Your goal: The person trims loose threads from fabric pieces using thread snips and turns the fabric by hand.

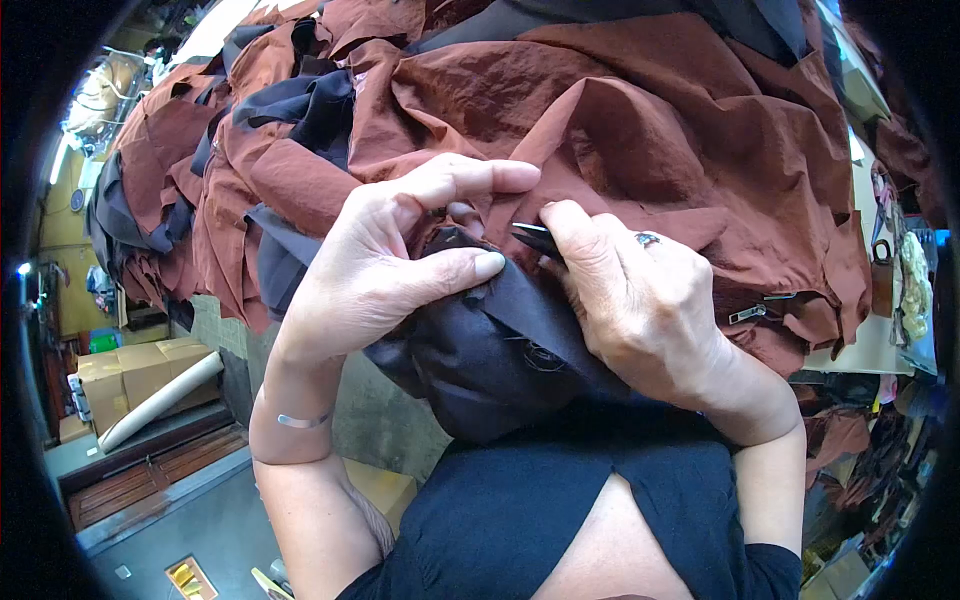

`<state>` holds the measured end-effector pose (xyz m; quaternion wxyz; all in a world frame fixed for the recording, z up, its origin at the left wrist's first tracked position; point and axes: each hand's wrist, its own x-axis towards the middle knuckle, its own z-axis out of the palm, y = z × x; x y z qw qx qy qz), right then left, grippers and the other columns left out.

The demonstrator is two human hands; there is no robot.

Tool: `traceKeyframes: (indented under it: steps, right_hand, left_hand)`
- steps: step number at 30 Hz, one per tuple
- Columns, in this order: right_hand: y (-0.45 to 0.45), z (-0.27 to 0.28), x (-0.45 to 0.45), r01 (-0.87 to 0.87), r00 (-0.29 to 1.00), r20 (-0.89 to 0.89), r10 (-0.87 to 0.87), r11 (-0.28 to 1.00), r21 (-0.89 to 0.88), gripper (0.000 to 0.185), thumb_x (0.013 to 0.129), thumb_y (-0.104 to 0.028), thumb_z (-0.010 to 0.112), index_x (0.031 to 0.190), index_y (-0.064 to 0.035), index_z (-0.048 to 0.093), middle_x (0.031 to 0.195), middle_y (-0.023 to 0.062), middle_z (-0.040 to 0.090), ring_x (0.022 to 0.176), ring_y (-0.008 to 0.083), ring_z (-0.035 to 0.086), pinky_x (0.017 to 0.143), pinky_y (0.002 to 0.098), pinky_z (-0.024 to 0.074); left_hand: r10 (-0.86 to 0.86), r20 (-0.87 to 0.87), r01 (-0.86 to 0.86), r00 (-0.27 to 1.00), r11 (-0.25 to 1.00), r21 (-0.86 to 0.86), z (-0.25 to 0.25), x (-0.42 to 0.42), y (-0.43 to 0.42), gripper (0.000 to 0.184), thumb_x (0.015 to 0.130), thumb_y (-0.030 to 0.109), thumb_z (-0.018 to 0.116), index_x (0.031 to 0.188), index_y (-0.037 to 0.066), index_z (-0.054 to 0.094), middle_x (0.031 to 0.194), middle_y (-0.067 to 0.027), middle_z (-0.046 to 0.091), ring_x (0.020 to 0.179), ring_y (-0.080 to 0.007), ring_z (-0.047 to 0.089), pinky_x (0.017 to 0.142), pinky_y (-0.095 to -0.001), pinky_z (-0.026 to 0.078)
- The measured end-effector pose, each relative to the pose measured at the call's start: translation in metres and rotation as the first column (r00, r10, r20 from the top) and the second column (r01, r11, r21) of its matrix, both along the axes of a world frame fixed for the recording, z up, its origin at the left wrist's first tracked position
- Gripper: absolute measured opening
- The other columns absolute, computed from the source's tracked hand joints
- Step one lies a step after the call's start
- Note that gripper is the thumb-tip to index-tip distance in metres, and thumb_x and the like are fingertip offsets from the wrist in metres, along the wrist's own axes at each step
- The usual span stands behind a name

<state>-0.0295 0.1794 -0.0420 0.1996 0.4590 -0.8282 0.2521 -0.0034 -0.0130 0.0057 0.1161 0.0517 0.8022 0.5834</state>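
Observation:
My left hand [400, 245] grips an edge of dark navy cloth [470, 350], its thumb pressed on top and its index finger stretched out above. The curled fingers behind the cloth are partly hidden. Close by on the right, my right hand [640, 290] is closed round small thread snips [537, 238] with a black body and a pale, shiny edge; most of them is hidden in the fingers. Their tip points left, close to the cloth edge by my left thumb. A large heap of reddish-brown garments [660, 110] lies just beyond both hands.
A silver zipper pull [747, 314] shows on the brown cloth at the right. Cardboard boxes [145, 375] and a pale roll [160, 400] stand at the lower left. More cloth [850, 450] is piled at the right, below the table edge.

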Motion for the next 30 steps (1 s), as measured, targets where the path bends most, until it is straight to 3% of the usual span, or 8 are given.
traceKeyframes:
  steps: [5,8,14,20,30]
  right_hand:
    - [0.000,0.001,0.002,0.005,0.997,0.074,-0.007,1.000,0.022,0.038,0.071,-0.003,0.059,0.107,0.0038,0.049,0.070,0.0093,0.053,0.053,0.0203,0.055,0.048,0.0293,0.0438]
    - [-0.002,-0.006,-0.001,0.014,0.999,-0.049,-0.013,1.000,0.013,0.035,0.072,-0.011,0.051,0.103,0.0055,0.051,0.067,0.0082,0.049,0.050,0.0166,0.054,0.045,0.0262,0.0442]
    - [-0.007,-0.006,-0.002,0.021,0.999,-0.049,-0.022,0.999,-0.036,0.035,0.072,-0.010,0.051,0.103,0.0062,0.051,0.067,0.0087,0.049,0.050,0.0174,0.054,0.044,0.0270,0.0439]
    - [-0.006,-0.005,0.001,0.046,0.998,-0.052,-0.045,0.999,0.013,0.033,0.072,-0.010,0.051,0.101,0.0054,0.051,0.066,0.0084,0.049,0.049,0.0169,0.053,0.044,0.0266,0.0434]
    - [-0.003,-0.005,0.000,0.051,0.998,-0.024,-0.050,0.999,0.015,0.034,0.072,-0.008,0.054,0.103,0.0051,0.050,0.067,0.0083,0.049,0.050,0.0177,0.054,0.045,0.0269,0.0434]
  left_hand:
    - [0.015,0.066,-0.019,0.998,0.998,0.066,0.000,0.000,0.002,0.055,0.066,0.014,0.069,0.115,-0.003,0.053,0.099,-0.0007,0.053,0.085,-0.0074,0.045,0.079,-0.0186,0.033]
    - [-0.003,0.037,0.002,0.999,0.999,0.051,-0.003,-0.001,0.000,0.055,0.066,0.013,0.070,0.115,-0.003,0.053,0.099,-0.0009,0.053,0.086,-0.0075,0.046,0.080,-0.0190,0.034]
    - [-0.004,-0.010,0.005,1.000,0.996,0.088,-0.006,-0.002,0.001,0.055,0.065,0.011,0.070,0.116,-0.004,0.052,0.099,-0.0018,0.053,0.086,-0.0077,0.045,0.081,-0.0189,0.033]
    - [-0.001,-0.043,0.004,0.999,0.997,0.081,-0.007,-0.001,0.001,0.055,0.064,0.010,0.070,0.114,-0.004,0.054,0.088,0.0004,0.051,0.080,-0.0074,0.043,0.077,-0.0180,0.033]
    - [0.036,0.055,-0.044,0.998,0.989,0.145,-0.004,-0.001,0.005,0.058,0.063,0.010,0.071,0.116,-0.004,0.052,0.083,0.0029,0.049,0.077,-0.0059,0.042,0.073,-0.0168,0.033]
